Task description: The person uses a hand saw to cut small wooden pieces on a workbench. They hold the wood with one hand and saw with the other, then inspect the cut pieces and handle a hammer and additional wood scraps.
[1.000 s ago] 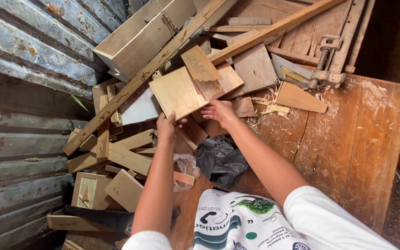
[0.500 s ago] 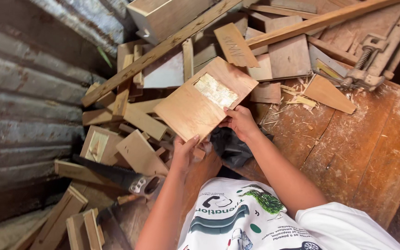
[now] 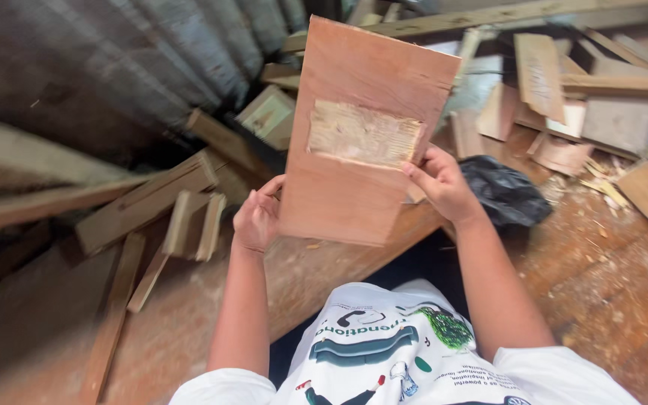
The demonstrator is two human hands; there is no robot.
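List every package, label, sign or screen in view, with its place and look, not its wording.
Pale rectangular patch, torn and rough, like label remains: middle of the reddish-brown plywood board held between left hand and right hand.
Black crumpled plastic bag: on the wooden table, right of the right hand.
No signs or screens.

Smooth plywood panel (image 3: 361,90), torn rough patch (image 3: 364,133)

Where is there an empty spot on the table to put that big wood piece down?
Barest: the table right of the right hand, below the black bag, and the strip below the left hand. The plywood panel is held above. Crowded: the scrap pile top right and the offcuts at left.
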